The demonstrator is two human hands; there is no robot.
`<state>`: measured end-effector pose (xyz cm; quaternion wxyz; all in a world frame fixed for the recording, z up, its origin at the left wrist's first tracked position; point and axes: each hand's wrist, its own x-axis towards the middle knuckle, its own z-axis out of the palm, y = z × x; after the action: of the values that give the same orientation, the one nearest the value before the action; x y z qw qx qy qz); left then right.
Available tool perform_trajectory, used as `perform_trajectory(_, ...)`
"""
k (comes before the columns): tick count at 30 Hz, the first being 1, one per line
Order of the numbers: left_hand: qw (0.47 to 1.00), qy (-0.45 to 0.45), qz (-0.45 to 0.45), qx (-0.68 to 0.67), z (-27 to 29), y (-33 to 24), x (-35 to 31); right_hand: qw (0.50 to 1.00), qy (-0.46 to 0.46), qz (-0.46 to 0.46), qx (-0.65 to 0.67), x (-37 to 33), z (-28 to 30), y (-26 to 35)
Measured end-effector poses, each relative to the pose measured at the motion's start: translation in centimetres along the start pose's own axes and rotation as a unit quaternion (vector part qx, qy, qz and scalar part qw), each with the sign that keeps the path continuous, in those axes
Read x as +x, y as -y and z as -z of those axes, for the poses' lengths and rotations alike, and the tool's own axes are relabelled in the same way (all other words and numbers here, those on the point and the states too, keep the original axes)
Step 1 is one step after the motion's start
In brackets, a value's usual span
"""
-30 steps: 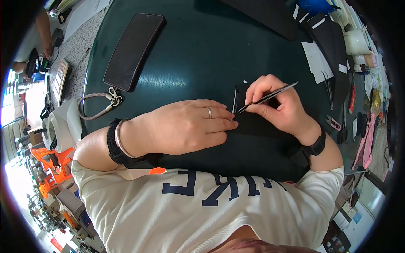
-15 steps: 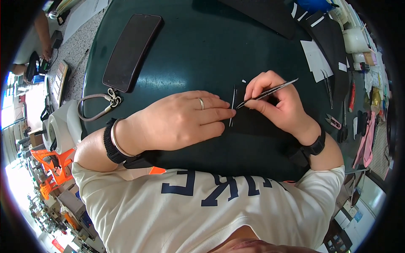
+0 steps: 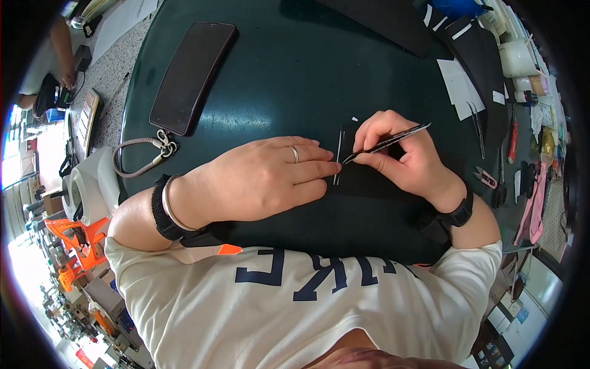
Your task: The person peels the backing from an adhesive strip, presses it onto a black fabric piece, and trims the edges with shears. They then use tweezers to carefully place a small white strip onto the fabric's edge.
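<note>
My left hand [image 3: 264, 178] lies flat, fingers stretched out to the right, pressing down beside a thin white strip [image 3: 339, 144]. The strip runs along the left edge of a black sheet piece [image 3: 375, 178]; part of it is under my fingertips. In my right hand [image 3: 405, 154] a pair of slim dark tweezers [image 3: 398, 136] is pinched like a pen. Their points come down at the strip, close to my left middle fingertips. Whether they grip anything is too small to tell. A tiny white scrap [image 3: 354, 119] lies just beyond.
On the dark green table [image 3: 276, 74] a phone [image 3: 193, 77] with a grey wrist strap [image 3: 132, 144] lies at the left. To the right are black sheets [image 3: 479, 55], white paper [image 3: 458, 89], spare tweezers [image 3: 477, 129] and thread snips [image 3: 485, 177]. Another person's hand [image 3: 67, 77] shows far left.
The tweezers and my right hand have shifted slightly left and nearer to me, their points closer to my left fingertips. My left hand has hardly moved.
</note>
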<state>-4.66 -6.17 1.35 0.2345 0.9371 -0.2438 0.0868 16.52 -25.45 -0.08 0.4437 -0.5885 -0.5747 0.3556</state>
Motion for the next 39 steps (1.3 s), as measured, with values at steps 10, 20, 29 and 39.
perform_trajectory(10, 1.000, 0.000, 0.001, 0.000, 0.08, -0.13, -0.03, 1.000, 0.016, -0.013, -0.010, 0.03, 0.18, 0.12)
perform_trajectory(20, 1.000, -0.001, -0.017, 0.007, 0.08, -0.17, -0.10, 1.000, 0.015, -0.013, 0.001, -0.03, -0.03, 0.15)
perform_trajectory(29, 1.000, 0.010, -0.007, 0.017, 0.16, -0.38, 0.04, 0.999, 0.030, -0.004, -0.033, 0.02, 0.22, 0.22)
perform_trajectory(39, 1.000, 0.006, -0.014, 0.014, 0.23, -0.21, -0.31, 1.000, 0.017, -0.022, 0.005, -0.03, 0.05, 0.05)
